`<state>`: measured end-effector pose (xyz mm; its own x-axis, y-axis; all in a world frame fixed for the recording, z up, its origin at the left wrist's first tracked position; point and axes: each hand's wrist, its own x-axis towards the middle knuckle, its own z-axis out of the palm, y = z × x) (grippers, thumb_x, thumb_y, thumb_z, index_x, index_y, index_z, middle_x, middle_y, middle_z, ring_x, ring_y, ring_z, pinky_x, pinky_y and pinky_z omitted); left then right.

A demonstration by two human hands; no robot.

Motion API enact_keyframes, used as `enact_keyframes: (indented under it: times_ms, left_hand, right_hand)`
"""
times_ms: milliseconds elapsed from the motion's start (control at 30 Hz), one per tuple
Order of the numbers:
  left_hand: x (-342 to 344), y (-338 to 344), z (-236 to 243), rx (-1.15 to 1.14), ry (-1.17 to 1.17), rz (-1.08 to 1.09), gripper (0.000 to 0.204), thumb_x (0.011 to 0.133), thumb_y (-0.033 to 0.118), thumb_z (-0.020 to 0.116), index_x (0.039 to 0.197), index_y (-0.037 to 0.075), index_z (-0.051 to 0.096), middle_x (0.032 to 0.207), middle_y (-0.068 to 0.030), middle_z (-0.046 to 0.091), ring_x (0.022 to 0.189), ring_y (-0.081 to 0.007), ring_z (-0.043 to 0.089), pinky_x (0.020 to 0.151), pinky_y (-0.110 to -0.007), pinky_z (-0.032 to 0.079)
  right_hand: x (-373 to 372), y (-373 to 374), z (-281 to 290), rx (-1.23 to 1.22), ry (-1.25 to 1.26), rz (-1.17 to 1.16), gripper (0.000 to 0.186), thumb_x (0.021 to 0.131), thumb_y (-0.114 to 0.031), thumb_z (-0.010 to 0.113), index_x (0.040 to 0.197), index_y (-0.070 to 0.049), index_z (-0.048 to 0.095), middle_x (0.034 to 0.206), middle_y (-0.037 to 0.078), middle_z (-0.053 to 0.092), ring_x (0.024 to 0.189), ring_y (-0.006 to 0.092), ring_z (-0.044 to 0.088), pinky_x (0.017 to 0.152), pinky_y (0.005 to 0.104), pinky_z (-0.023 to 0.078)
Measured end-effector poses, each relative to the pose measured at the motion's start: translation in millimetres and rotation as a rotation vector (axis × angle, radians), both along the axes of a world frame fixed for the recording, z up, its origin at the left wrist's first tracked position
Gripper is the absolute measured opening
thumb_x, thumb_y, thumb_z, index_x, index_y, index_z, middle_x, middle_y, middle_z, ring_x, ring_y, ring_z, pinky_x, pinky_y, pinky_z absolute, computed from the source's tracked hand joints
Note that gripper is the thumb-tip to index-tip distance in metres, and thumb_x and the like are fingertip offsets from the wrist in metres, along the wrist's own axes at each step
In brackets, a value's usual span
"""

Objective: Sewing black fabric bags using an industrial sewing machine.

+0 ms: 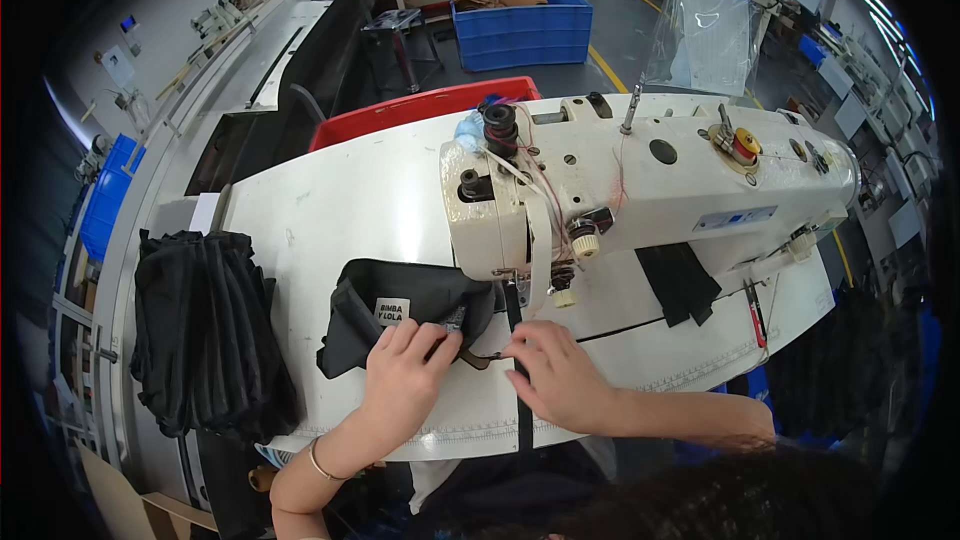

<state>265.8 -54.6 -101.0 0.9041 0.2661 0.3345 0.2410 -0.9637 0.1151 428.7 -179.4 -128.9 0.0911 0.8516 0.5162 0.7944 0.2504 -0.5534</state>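
Note:
A black fabric pouch (pixel 355 290) with a small pale label lies on the white sewing table, left of the needle area of the sewing machine (pixel 640 180). My left hand (pixel 408 375) is closed on the pouch's near edge, fingers bent. A narrow black strap (pixel 524 425) runs from under the machine's presser foot toward me, over the table's front edge. The fingers of my right hand (pixel 560 375) are closed around this strap just in front of the foot. Between my hands a small brownish piece (pixel 475 360) shows beside the pouch; its kind is unclear.
A stack of folded black fabric pieces (pixel 205 330) sits at the left. Right of the needle lie a black fabric strip (pixel 677 282) and a red-handled tool (pixel 755 315). Behind the table are a red bin (pixel 420 105) and a blue crate (pixel 523 35).

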Motion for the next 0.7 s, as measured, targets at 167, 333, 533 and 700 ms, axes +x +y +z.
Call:
enact_keyframes:
  times_ms: [167, 333, 533, 700]
  left_hand:
    - [32.9, -13.7, 0.0, 0.221, -0.029, -0.153, 0.028, 0.068, 0.005, 0.058, 0.096, 0.001, 0.056, 0.083, -0.0083, 0.054, 0.079, -0.0265, 0.055, 0.07, -0.038, 0.046]
    - [39.6, 15.8, -22.9, -0.299, -0.174, 0.074, 0.02, 0.08, 0.015, 0.061, 0.091, 0.0, 0.054, 0.081, -0.0147, 0.054, 0.076, -0.0318, 0.056, 0.066, -0.037, 0.046]
    - [49.5, 19.0, -42.9, 0.128, -0.047, -0.122, 0.04, 0.064, 0.006, 0.061, 0.102, -0.003, 0.06, 0.081, -0.0066, 0.05, 0.071, -0.0218, 0.055, 0.06, -0.032, 0.045]
    - [54.6, 16.4, -48.7, -0.058, -0.039, -0.027, 0.037, 0.062, 0.002, 0.059, 0.098, -0.003, 0.061, 0.099, -0.0136, 0.053, 0.093, -0.0317, 0.052, 0.072, -0.034, 0.05]
  right_hand:
    - [-18.8, 35.2, 2.3, -0.28, -0.274, 0.261, 0.038, 0.078, -0.031, 0.065, 0.099, 0.001, 0.06, 0.111, 0.022, 0.051, 0.101, 0.033, 0.049, 0.091, 0.049, 0.036]
    - [-13.5, -15.0, -5.5, -0.072, -0.184, 0.669, 0.054, 0.078, -0.038, 0.062, 0.119, -0.003, 0.055, 0.125, 0.02, 0.051, 0.122, 0.0328, 0.042, 0.106, 0.0476, 0.025]
    - [5.7, -51.3, -23.3, -0.158, -0.444, 0.379, 0.056, 0.079, -0.036, 0.062, 0.119, 0.001, 0.052, 0.125, 0.017, 0.051, 0.122, 0.0319, 0.044, 0.105, 0.0445, 0.031]
    - [47.6, -2.0, -30.2, -0.093, -0.433, 0.219, 0.048, 0.077, -0.032, 0.063, 0.111, 0.001, 0.056, 0.111, 0.016, 0.057, 0.106, 0.0292, 0.053, 0.093, 0.0403, 0.042]
